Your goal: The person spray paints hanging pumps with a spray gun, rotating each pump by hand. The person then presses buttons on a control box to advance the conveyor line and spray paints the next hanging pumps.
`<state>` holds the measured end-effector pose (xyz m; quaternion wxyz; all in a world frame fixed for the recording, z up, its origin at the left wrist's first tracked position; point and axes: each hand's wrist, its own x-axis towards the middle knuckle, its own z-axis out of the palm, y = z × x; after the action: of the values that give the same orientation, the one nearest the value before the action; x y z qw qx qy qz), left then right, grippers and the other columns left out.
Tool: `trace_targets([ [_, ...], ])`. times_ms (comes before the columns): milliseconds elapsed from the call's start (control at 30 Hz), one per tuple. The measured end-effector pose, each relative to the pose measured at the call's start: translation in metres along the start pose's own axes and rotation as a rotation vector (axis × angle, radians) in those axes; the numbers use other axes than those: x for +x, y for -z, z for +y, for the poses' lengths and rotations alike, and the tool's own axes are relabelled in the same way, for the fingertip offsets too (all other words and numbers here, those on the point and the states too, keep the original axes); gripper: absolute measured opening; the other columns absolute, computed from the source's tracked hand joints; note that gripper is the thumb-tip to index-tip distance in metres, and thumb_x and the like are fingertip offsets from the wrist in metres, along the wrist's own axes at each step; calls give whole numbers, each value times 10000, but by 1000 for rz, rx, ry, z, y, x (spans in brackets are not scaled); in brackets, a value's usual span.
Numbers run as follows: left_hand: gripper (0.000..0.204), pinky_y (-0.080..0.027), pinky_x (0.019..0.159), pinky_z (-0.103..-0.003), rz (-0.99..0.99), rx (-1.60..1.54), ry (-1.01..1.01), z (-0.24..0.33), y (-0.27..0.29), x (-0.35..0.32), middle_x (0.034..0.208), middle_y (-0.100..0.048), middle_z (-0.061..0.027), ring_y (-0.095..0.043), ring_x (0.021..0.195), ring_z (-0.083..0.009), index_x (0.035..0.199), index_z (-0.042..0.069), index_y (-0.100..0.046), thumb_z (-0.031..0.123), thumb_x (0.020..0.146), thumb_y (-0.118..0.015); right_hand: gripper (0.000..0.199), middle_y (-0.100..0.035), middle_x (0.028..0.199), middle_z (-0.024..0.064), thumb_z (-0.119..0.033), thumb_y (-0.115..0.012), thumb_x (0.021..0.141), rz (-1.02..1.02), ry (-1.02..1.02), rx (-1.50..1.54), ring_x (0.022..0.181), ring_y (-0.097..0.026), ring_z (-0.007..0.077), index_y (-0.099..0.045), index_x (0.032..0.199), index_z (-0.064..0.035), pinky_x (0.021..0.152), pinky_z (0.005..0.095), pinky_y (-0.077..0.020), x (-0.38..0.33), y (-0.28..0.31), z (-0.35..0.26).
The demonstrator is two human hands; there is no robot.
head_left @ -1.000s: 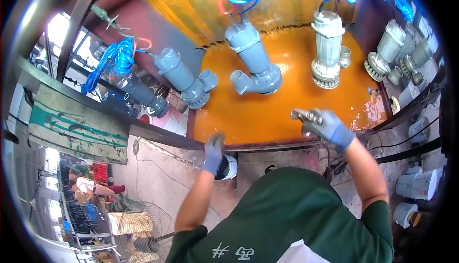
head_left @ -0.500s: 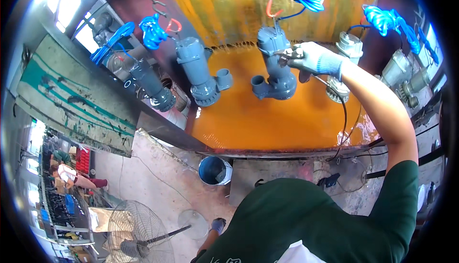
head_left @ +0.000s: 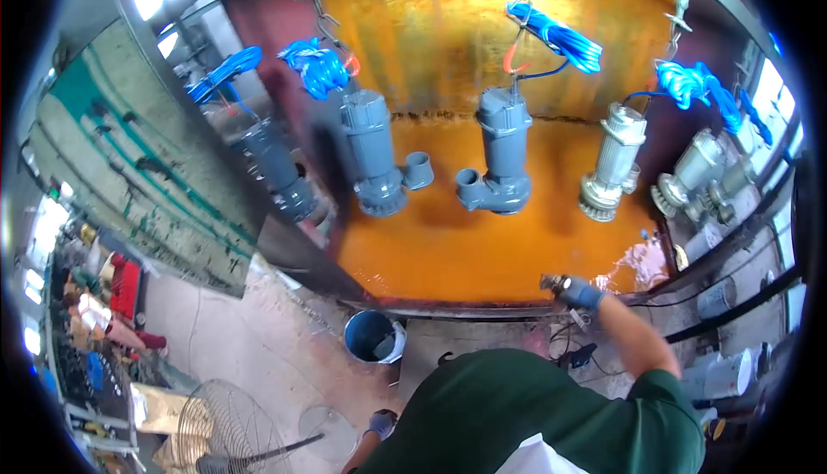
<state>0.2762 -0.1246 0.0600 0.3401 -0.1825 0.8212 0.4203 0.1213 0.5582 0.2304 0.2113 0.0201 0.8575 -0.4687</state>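
Observation:
My right hand [head_left: 582, 294], in a glove, is closed round what looks like a spray gun [head_left: 555, 283], low at the front edge of the orange-coated booth [head_left: 448, 258]. Its details are small and blurred. Beyond it hang a glossy grey pump [head_left: 504, 142] in the middle and another grey pump [head_left: 372, 146] to its left, both apart from my hand. A paler, silvery pump [head_left: 613, 159] hangs to the right. Blue cable coils [head_left: 560, 40] are bundled above the pumps. My left hand [head_left: 382, 424], also gloved, hangs low by my side; its fingers are not clear.
A blue-lined bucket [head_left: 372, 336] stands before the booth. A caged fan [head_left: 226, 431] is at lower left, a stained green-and-white panel [head_left: 146, 164] at left. More silvery pumps [head_left: 693, 168] hang far right. Hoses lie near the booth's right front. Another person [head_left: 108, 314] is far left.
My right hand has come down and back from beside the middle pump to the booth's front edge, still gripping the tool. The view has shifted, and the middle pump hangs fully in sight.

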Motion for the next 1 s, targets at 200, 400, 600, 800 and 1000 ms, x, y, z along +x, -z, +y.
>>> trace_targets([
  [200,185,-553,557,-392,4,26,-56,37,40,34,830,-735,-98,-673,651,-250,1066,29,-774,122,1057,-615,592,-786,1108,127,-198,-849,764,69,-693,-115,919,-748,268,-707,1332,-108,786,446,-615,-65,-148,198],
  [400,189,-565,535,-395,5,165,-33,59,61,52,843,-725,-109,-666,619,-253,1094,44,-765,150,1069,-611,451,-784,1149,255,-389,-777,819,-132,-943,-257,1084,-755,399,-805,1096,-34,904,480,-593,-198,-244,223],
  [600,238,-572,527,-417,-33,88,-51,127,62,26,849,-734,-114,-675,630,-246,1084,34,-774,232,1065,-643,315,-791,884,175,-257,-872,813,29,-1068,-54,719,-741,270,-794,1010,-24,652,447,-591,-260,-273,184],
  [800,306,-562,534,-421,24,102,-134,58,57,78,844,-740,-120,-692,648,-237,1062,-4,-761,293,1047,-687,414,-777,839,106,-250,-932,743,206,-960,234,692,-717,211,-784,1059,-26,622,406,-578,-220,-260,166],
  [1000,440,-552,861,-490,412,-445,-182,25,74,154,1146,-758,-239,-724,1007,-383,1290,31,-712,395,1116,-534,530,-788,906,117,-299,-914,721,243,-819,94,766,-719,234,-770,1152,-26,686,421,-579,-136,-197,117],
])
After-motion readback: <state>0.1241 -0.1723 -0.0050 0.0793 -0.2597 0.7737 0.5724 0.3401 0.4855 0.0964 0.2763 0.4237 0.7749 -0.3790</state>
